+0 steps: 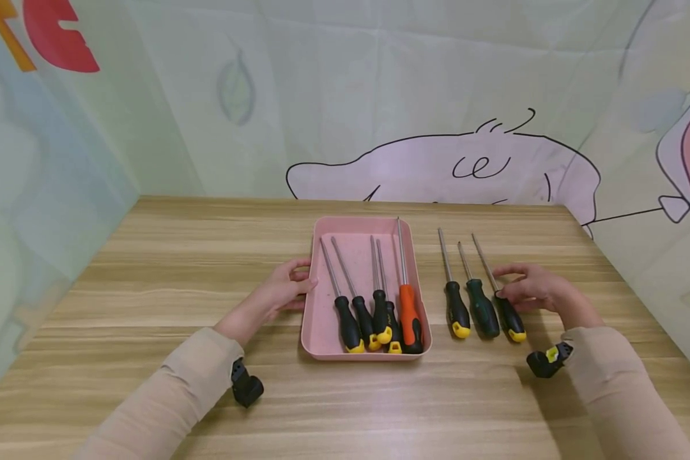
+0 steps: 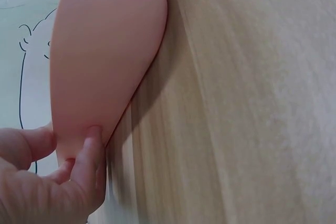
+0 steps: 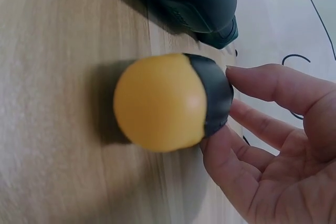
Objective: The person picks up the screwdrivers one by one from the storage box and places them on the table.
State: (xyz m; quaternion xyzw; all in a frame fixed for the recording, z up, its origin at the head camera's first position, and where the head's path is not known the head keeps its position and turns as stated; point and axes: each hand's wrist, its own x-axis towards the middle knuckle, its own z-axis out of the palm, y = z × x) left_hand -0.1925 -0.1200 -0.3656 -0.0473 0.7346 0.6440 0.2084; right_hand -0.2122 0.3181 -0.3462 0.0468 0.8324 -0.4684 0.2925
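My left hand (image 1: 284, 291) pinches the left wall of a pink tray (image 1: 361, 225), with the thumb at the rim and fingers against the outer side; the left wrist view shows this wall (image 2: 105, 51) close up. On the right, my right hand (image 1: 531, 287) holds a black screwdriver with a yellow end (image 1: 510, 317) near the top of its handle. Its yellow butt (image 3: 160, 103) faces the right wrist camera, thumb and fingers on either side of the handle. Left of it lie a dark green screwdriver (image 1: 483, 310) and another black-and-yellow screwdriver (image 1: 456, 306).
Inside the tray lie several black-and-yellow screwdrivers (image 1: 349, 324) and an orange screwdriver (image 1: 407, 316), tips pointing away. The orange one's shaft reaches the far rim. A wooden table (image 1: 178, 255) carries everything, and a printed cloth (image 1: 322, 76) hangs behind it.
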